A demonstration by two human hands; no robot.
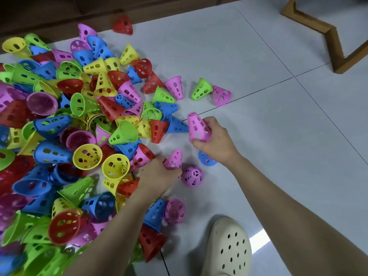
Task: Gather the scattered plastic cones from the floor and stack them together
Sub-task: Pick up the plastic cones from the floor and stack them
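A big heap of perforated plastic cones [65, 140] in pink, blue, green, yellow and red covers the left of the tiled floor. My right hand [216, 140] grips a pink cone [197, 126] by its wide end, tip pointing up and away. My left hand [159, 173] holds another pink cone [174, 159] at the heap's right edge. A pink cone [192, 176] stands upright on the floor just right of my left hand. A blue cone [206, 159] lies partly hidden under my right wrist.
Loose cones lie apart from the heap: a green one [201, 89], a pink one [221, 95] and a red one [123, 25] near the dark wall base. A wooden furniture leg [336, 48] stands at the upper right. My foot in a cream clog [229, 250] is at the bottom.
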